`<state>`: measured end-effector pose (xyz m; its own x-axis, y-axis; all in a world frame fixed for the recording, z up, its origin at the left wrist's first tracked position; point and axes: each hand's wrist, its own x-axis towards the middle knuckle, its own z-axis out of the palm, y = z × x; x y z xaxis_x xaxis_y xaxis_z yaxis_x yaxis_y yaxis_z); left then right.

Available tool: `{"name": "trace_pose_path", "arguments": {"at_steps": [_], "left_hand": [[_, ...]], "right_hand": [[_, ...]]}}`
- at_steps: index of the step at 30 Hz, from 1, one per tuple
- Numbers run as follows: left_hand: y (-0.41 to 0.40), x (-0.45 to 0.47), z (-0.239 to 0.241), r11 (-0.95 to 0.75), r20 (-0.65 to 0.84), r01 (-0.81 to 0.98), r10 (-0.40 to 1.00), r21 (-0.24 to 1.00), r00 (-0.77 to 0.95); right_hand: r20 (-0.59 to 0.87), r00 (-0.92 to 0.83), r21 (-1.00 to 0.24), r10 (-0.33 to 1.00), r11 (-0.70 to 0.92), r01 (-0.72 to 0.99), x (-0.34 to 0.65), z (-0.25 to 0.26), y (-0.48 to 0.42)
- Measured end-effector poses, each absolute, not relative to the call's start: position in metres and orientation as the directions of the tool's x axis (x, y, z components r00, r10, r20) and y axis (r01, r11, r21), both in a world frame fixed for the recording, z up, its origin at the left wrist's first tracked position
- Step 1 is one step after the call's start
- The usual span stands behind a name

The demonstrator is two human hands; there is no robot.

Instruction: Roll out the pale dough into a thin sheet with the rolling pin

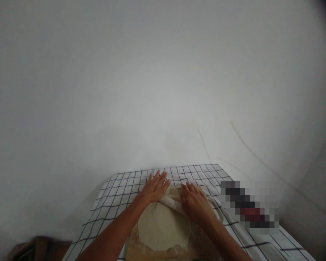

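Note:
A thin round sheet of pale dough [163,228] lies on a wooden board [141,252] over a white cloth with a black grid [116,197]. The far edge of the dough is rolled up into a thick fold [172,201]. My left hand [155,188] lies flat with fingers stretched out, pressing on the left end of that roll. My right hand [195,204] lies flat on the roll's right part, fingers together and extended. Neither hand grips anything.
A plain white wall fills the upper view right behind the table. A blurred-out patch [250,206] sits on the cloth at the right. A brown object [38,246] shows at the lower left, beside the table's edge.

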<state>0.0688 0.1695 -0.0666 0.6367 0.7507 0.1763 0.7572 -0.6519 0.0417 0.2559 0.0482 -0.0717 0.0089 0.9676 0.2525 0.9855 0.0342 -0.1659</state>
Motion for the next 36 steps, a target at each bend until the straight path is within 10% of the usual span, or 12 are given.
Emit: {"name": "trace_pose_path", "arguments": {"at_steps": [23,36], "left_hand": [[0.013,-0.036,-0.072,-0.628,0.288,0.775,0.755,0.061,0.589],[0.148,0.050,-0.051,-0.570,0.226,0.820,0.806,0.049,0.546]], "right_hand": [[0.282,-0.210,-0.204,0.936,0.272,0.940,0.193,-0.079,-0.060],[0.243,0.036,-0.202,0.969,0.014,0.979,0.243,-0.048,0.060]]}}
